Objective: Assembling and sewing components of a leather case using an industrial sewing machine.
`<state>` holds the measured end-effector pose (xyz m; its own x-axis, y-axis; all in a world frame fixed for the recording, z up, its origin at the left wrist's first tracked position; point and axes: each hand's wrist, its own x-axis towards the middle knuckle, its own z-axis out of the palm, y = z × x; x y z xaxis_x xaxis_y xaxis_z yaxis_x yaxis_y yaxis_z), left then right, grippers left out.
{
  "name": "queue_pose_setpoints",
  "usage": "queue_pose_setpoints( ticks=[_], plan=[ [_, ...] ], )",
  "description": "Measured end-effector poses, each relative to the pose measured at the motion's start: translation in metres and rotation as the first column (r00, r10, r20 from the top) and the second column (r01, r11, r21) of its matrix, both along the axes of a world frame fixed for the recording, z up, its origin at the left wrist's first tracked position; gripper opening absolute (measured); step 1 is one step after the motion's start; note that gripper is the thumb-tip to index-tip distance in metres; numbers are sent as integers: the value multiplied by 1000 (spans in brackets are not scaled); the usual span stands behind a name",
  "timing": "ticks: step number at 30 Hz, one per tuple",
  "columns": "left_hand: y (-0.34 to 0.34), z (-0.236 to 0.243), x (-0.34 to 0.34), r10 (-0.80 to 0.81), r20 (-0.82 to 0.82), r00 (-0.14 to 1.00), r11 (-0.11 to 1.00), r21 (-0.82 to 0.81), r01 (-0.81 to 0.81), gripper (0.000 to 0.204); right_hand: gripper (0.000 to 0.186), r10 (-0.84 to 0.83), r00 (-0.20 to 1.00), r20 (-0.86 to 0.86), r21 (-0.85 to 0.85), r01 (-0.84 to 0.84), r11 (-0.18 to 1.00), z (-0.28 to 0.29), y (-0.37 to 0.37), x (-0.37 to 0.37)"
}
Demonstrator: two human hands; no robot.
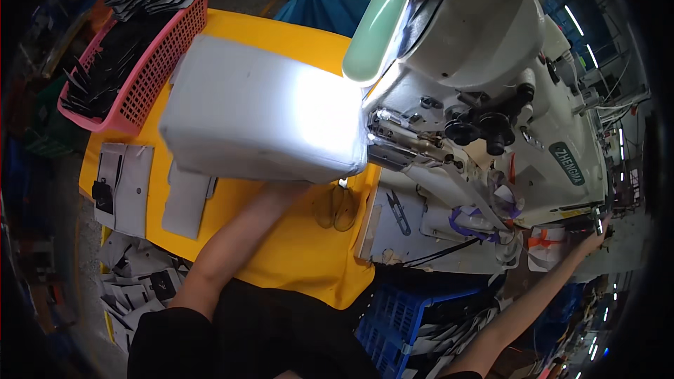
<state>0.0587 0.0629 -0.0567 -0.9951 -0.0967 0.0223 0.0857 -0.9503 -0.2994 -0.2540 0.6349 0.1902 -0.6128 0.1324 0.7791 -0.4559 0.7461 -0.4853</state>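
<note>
A large box-shaped grey fabric piece [239, 105] is at the sewing machine [484, 35], its right end against the needle area under a bright lamp [377, 31]. My left forearm [246, 228] reaches up to the lower edge of this piece; the hand is hidden beneath or behind it, fingers out of sight. Far to the right, my right hand [594, 241] is at the outer end of the machine. It looks small and dim there, and I cannot make out its fingers' grip. Scissors [335, 207] lie on the yellow table cover [288, 260], and thread snips [399, 213] on the machine bed.
A pink basket [165, 63] of black and grey pieces stands at far left. Flat grey panels [130, 189] lie on the cover's left side. Stacked grey pieces [140, 281] sit below the left edge, and a blue crate [390, 323] stands under the machine. Behind is a blue-lined yellow crate [330, 0].
</note>
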Motion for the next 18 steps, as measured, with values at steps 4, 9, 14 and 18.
queue_pose_setpoints(
  ticks=[4,9,14,18],
  plan=[
    [-9,-68,-11,-102,-264,959,967,202,158,55,32,-229,882,-412,-83,214,973,16,-103,134],
    [-5,-83,-17,-108,-304,947,982,115,149,54,31,116,984,132,297,-151,943,-60,-262,229],
    [-14,-66,-4,37,-292,956,993,-99,-68,52,24,144,978,148,210,-174,962,-58,-289,236],
    [-23,-75,3,173,-239,956,965,-154,-213,50,15,123,988,-94,-80,-131,988,-61,-295,271]
  ],
)
